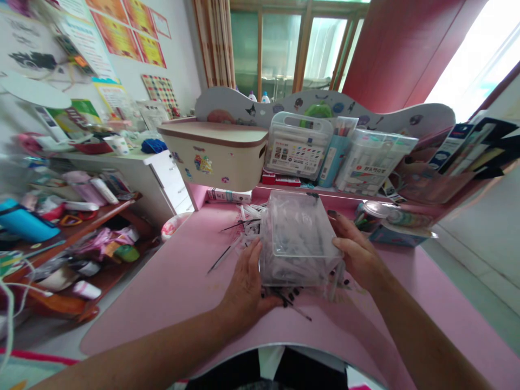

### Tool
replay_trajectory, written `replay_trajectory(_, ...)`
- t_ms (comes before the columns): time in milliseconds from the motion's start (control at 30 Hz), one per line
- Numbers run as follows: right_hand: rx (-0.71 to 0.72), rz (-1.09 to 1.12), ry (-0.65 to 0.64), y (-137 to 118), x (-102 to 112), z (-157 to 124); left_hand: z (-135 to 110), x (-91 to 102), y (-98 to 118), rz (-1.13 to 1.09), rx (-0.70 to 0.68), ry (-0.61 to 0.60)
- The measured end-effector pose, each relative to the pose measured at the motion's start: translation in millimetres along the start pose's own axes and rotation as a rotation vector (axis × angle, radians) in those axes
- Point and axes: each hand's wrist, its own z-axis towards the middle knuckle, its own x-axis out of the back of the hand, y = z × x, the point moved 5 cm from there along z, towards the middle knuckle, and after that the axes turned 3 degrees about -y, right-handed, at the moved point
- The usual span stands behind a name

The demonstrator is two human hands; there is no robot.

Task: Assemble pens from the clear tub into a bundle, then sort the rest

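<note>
A clear plastic box (298, 238) stands upside down on the pink desk (174, 281), over a heap of pens (247, 222) that spill out around it. My left hand (246, 284) presses flat against the box's left side. My right hand (355, 252) clasps its right side, fingers curled round the far corner. Both hands grip the box between them. More loose pens (292, 300) poke out from under its near edge.
At the back of the desk stand a cream lidded bin (213, 154), clear marker cases (298, 146) and a pen cup (337, 154). A tin and small boxes (390, 225) lie to the right. Cluttered shelves (73, 233) fill the left.
</note>
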Motion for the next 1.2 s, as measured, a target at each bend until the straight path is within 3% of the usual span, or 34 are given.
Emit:
replay_trajectory(200,0.008,0.033,0.061,-4.7,1.3,6.0,1.5,-1.0,2.3,0.013,-0.005,-0.041)
replay_trajectory(333,-0.008,-0.174,0.290,-8.9,1.2,-12.4,0.2,-3.2,0.3,0.017,0.046,-0.067)
replay_trajectory(400,0.007,-0.334,0.378,-10.2,-8.9,-31.8,-0.7,-5.3,-0.6,0.024,0.042,-0.068)
replay_trajectory(533,0.033,-0.517,0.422,-5.1,-49.5,-67.6,-2.2,-10.1,-0.8,0.045,-0.035,-0.041)
replay_trajectory(667,0.056,-0.573,0.501,-2.8,-77.0,-76.0,-3.1,-13.3,0.6,0.051,-0.105,-0.013)
replay_trajectory(833,0.105,-0.620,0.568,-9.1,-65.4,-61.5,-2.6,-12.4,7.7,0.061,-0.159,-0.038)
replay_trajectory(1000,0.158,-0.514,0.576,-9.1,-49.0,-59.7,-1.1,-12.6,13.9,0.040,-0.182,-0.085)
replay_trajectory(1200,0.141,-0.563,0.618,-2.0,-58.1,-71.4,-1.6,-19.7,14.6,0.052,-0.210,-0.113)
